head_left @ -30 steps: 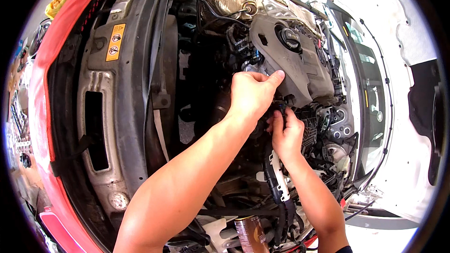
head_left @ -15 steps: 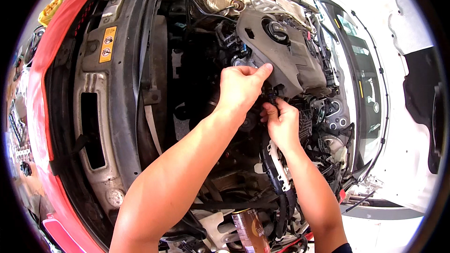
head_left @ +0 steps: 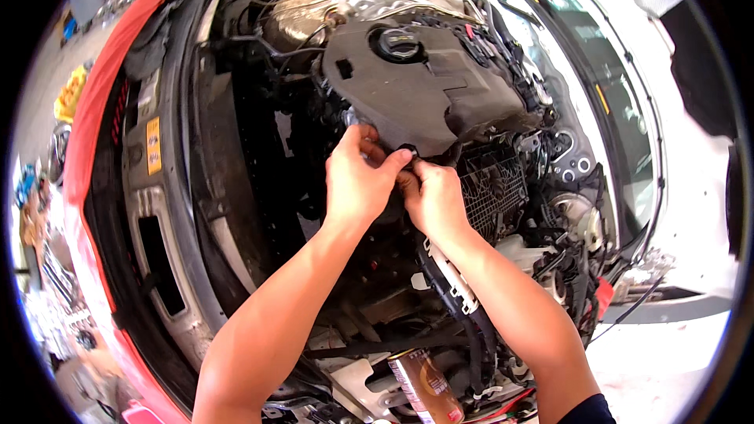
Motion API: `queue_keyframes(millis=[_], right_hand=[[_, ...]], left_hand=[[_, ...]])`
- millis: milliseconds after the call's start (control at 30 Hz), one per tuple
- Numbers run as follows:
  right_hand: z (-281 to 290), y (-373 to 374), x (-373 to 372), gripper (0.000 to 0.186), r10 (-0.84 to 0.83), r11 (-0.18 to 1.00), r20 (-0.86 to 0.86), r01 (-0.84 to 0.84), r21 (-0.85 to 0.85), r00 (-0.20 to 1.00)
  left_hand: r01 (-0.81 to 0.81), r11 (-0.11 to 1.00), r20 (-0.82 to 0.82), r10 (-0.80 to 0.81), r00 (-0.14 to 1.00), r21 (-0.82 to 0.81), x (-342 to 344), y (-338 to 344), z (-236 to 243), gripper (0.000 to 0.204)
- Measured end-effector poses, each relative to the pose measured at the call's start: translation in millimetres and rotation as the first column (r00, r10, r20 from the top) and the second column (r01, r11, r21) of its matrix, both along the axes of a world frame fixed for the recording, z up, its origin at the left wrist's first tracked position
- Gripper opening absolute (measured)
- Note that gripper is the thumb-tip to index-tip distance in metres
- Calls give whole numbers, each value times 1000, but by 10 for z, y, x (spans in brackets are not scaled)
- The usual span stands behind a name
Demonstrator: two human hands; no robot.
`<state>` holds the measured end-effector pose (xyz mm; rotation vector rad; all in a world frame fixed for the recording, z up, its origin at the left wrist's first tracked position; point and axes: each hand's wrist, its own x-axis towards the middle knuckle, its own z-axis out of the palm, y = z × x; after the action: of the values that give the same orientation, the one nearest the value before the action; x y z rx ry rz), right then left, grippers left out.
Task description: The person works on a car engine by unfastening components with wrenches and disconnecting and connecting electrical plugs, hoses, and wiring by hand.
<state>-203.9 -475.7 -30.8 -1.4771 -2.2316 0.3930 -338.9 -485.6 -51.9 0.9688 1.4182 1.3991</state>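
The dark grey engine cover (head_left: 424,94) lies over the engine, with a round black filler cap (head_left: 399,45) on top. My left hand (head_left: 353,177) is at its near edge, fingers curled over and partly hidden, the thumb against a small dark part below the edge. Right beside it my right hand (head_left: 436,192) is closed, its fingertips bent in under the same edge. What either hand grips is hidden in shadow. A dark wiring harness with a white plastic guide (head_left: 451,273) runs toward me from beneath my right hand.
A brown drinks can (head_left: 426,389) stands low in the bay. Red fabric (head_left: 102,133) covers the car's front at left, beside the front crossmember (head_left: 153,180). A black grid tray (head_left: 495,192) lies right of my hands; the windscreen (head_left: 613,141) is farther right.
My view has shifted, so the cover appears farther left and fuller. My left hand has come down from above the cover's corner to its near edge, closer to my right hand.
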Motion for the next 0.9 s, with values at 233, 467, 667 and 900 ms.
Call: queue_keyframes(millis=[233,467,667,900], right_hand=[[-19,0,130,17,-160,981,-290,121,-150,944],[-42,128,214,19,-172,948,-411,37,-316,895],[-2,165,174,20,-225,925,-453,44,-376,862],[-25,194,199,24,-208,961,-291,139,-240,934]], left_hand=[[106,994,-60,-106,993,-4,37,-66,41,60],[41,999,-62,-43,997,-25,137,-63,44,47],[-29,995,-137,41,990,94,159,-33,31,48],[33,973,-156,3,988,227,129,94,-210,46]])
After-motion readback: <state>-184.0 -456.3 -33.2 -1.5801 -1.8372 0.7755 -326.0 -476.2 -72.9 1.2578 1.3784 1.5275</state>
